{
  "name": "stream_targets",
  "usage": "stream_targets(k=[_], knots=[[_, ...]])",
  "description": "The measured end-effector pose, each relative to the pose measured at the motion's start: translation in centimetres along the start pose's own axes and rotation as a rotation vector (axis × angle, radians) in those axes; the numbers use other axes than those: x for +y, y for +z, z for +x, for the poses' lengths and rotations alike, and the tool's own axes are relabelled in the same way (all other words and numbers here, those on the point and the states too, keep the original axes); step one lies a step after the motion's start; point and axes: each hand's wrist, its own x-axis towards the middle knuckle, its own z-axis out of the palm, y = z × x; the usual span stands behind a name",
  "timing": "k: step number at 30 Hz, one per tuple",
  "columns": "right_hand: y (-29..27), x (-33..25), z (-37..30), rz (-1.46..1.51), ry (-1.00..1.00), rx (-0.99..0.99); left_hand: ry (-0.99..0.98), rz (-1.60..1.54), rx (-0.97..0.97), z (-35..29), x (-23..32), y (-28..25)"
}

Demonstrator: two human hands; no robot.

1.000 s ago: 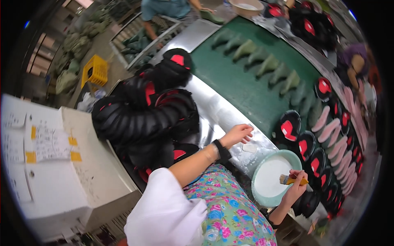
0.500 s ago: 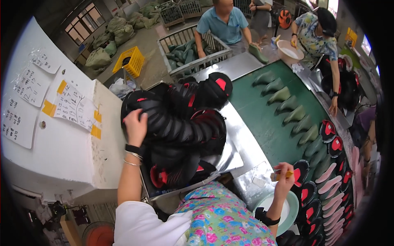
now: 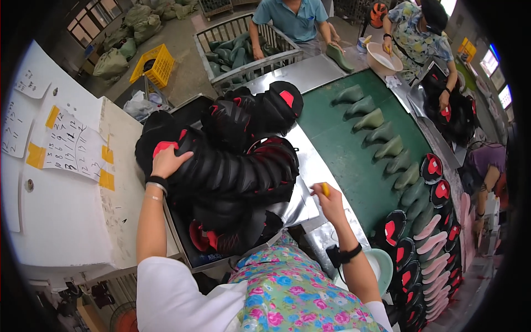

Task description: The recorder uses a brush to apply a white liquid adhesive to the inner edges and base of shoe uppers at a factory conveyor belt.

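Note:
My left hand (image 3: 170, 162) rests at the left end of a curved row of nested black shoe uppers (image 3: 221, 166), its thumb spread and its fingers gripping the end upper beside a red patch (image 3: 165, 148). My right hand (image 3: 331, 205) is closed round a brush (image 3: 325, 190) with a yellow handle, whose bristles I cannot make out now. It hangs over the metal table edge, to the right of the row. More black uppers with red linings (image 3: 282, 105) lie behind the row, and others (image 3: 221, 235) in front of it, in a dark tray.
A green belt (image 3: 332, 133) carries a line of green shoe lasts (image 3: 388, 148). At right lie black uppers and pink insoles (image 3: 431, 243). A pale green bowl (image 3: 381, 268) stands by my right forearm. Two people work across the belt, beside a crate of lasts (image 3: 202, 55) and a basin (image 3: 383, 60).
My right hand has moved up and left with the brush, away from the bowl. My left hand now grips the end upper beside the red patch. The view has shifted; the far-right person's hand reached the uppers.

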Motion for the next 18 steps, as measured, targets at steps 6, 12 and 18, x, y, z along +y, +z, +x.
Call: stream_targets(k=[6, 12, 18], knots=[[5.9, -0.4, 5.9, -0.130, 0.030, -0.200, -0.073, -0.115, 0.091, -5.7, -1.7, 1.3], [8.6, 0.0, 11.4, -0.198, 0.216, -0.337, -0.258, -0.611, -0.134, -3.1, -1.6, -0.5], [8.7, 0.2, 13.8, -0.162, 0.533, -0.609, -0.179, -0.581, -0.448, 0.6, 2.0, -0.2]])
